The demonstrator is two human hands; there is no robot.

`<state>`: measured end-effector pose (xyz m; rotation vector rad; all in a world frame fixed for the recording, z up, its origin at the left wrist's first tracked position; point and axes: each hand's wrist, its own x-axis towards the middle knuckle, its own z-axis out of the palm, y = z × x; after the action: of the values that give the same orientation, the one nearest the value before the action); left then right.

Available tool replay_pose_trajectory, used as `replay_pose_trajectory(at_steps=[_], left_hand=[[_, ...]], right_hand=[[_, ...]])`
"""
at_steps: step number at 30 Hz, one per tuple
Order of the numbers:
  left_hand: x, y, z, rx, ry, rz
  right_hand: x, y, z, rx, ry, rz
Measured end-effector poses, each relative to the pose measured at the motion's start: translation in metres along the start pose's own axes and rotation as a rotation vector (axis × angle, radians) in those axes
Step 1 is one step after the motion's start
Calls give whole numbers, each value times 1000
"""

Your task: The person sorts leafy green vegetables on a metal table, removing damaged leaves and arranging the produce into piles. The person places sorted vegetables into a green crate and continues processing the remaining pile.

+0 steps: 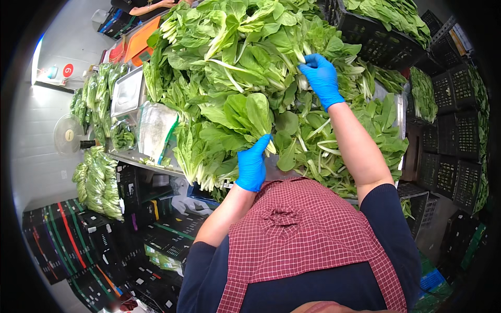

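My left hand (251,167), in a blue glove, grips a small bunch of leafy greens (250,111) by the pale stems. Its broad leaves point away from me, and the stem ends poke out beside my thumb. Further out to the right, my right hand (321,80), gloved the same way, pinches the white base of a leafy green plant (296,45) at the pile. Its palm hides part of the stalks below. A large heap of loose leafy greens (250,64) covers the table around both hands. Trimmed plants lie with stems towards me in a row (191,156) left of my left hand.
At the left stand a metal tray (127,92), a clear plastic bag (156,127), bagged greens (100,187) and an orange scale (143,37). Black crates (375,37) of greens border the right. Crates (58,234) are stacked lower left. Another person's arm (150,7) shows at the top.
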<state>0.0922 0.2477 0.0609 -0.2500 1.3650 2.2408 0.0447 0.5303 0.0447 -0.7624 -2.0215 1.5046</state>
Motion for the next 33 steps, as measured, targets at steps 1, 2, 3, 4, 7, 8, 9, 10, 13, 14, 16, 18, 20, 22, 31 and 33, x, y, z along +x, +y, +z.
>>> replay_pose_trajectory(at_steps=[1,2,3,4,7,8,9,10,13,14,16,18,20,22,31,33], left_hand=[[1,-2,0,-2,-6,3],[1,-3,1,-5,-13,5],[1,-3,4,-4,-16,22],[1,-2,7,-3,-21,40],[0,4,13,8,-10,97],[0,6,13,13,0,117],[0,8,12,10,9,125],[0,10,11,8,13,128],[0,10,7,-35,2,94],[1,9,5,-56,-4,76],[0,7,6,-63,-12,71],[-5,5,8,-69,-17,64],[-10,7,14,-74,-28,61],[-14,7,20,-94,-56,77],[-22,7,14,66,-116,-57],[-18,2,3,65,-95,-8]], right_hand=[[-1,-6,-1,-19,-13,-5],[-2,-10,-2,-29,-19,-3],[-2,-14,-4,-37,-23,-2],[-2,-18,-6,-46,-26,-2],[-14,-34,-14,144,-14,-54],[-23,-42,-20,200,-19,-36],[-35,-55,-28,256,-30,-20],[-45,-61,-35,310,-35,-1],[-67,-36,-48,454,-112,265],[-80,-28,-46,585,-132,284],[-107,-17,-42,847,-174,323],[-129,-19,-40,943,-282,394],[-147,-19,-33,988,-347,416],[-161,-19,-29,995,-432,394],[-166,-36,-14,181,-821,69],[-135,-20,-11,156,-517,-170]])
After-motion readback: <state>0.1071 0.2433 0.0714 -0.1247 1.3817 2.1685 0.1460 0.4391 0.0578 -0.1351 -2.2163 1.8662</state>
